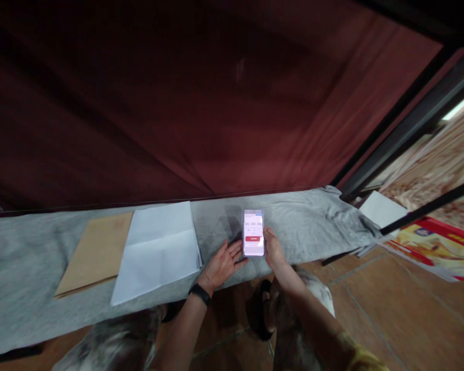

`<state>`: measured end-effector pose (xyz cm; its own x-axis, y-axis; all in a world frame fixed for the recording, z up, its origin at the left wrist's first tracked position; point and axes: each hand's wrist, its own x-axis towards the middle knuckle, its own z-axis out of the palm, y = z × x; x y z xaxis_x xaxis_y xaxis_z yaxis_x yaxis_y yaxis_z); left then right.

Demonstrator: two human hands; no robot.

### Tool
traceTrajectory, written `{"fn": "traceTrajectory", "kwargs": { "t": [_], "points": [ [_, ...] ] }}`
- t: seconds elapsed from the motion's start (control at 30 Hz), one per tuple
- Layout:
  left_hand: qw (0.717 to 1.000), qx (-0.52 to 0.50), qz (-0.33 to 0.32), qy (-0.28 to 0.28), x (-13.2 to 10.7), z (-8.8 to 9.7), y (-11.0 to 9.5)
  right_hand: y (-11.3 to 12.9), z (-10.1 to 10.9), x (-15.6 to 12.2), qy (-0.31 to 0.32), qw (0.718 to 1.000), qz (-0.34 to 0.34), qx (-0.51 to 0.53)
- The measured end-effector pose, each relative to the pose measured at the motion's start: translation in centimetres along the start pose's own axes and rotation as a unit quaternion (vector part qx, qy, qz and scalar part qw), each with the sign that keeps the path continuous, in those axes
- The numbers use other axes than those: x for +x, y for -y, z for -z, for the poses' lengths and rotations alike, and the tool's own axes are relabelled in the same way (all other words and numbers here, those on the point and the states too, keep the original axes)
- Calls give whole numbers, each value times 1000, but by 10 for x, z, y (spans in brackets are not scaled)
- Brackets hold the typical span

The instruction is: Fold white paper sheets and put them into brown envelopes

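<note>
Fingers spread on left hand (219, 266), grip unclear on right hand (274, 251), flank smartphone (253, 232): likely light, stiff, slick, fragile, best held by long edges.

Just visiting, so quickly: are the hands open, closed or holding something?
Left hand: open, at the left edge of the phone.
Right hand: at its right edge; grip cannot be told.

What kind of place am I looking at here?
Probably a makeshift indoor work corner: a narrow surface draped in gray cloth, with white paper laid out on it, a dark red fabric backdrop behind and a tiled floor below.
</note>
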<state>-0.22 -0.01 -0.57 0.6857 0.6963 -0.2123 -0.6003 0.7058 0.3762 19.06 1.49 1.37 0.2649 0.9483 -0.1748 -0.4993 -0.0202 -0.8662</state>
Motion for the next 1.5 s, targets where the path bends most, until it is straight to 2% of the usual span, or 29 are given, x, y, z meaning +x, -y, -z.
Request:
{"fn": "traceTrajectory", "kwargs": {
  "t": [0.33, 0.63, 0.9, 1.07, 1.17, 1.3, 1.4, 1.5],
  "points": [
    [1000, 24, -12, -6, -3, -5, 1, 10, -7, -4, 1, 1000, -2, -13],
    [999, 41, -16, 3, 1, 1, 2, 17, -7, 25, 38, 999, -16, -17],
    [995, 87, -37, -6, 0, -4, 3, 28, 15, 57, 21, 1000, -10, -3],
    [981, 174, -62, -67, -4, -15, 12, 34, 30, 78, -3, 1000, -13, 0],
    [950, 283, -67, -112, -6, -20, 18, 40, 37, 89, -16, 1000, -17, -9],
    [874, 470, -79, -89, -13, -27, 11, 50, 49, 103, -45, 998, -23, -37],
    [802, 574, -153, -63, -19, -32, -7, 59, 61, 112, -59, 996, -26, -56],
    [710, 675, -197, -41, -27, -31, -24, 71, 72, 119, -59, 995, -35, -73]
  ]
}}
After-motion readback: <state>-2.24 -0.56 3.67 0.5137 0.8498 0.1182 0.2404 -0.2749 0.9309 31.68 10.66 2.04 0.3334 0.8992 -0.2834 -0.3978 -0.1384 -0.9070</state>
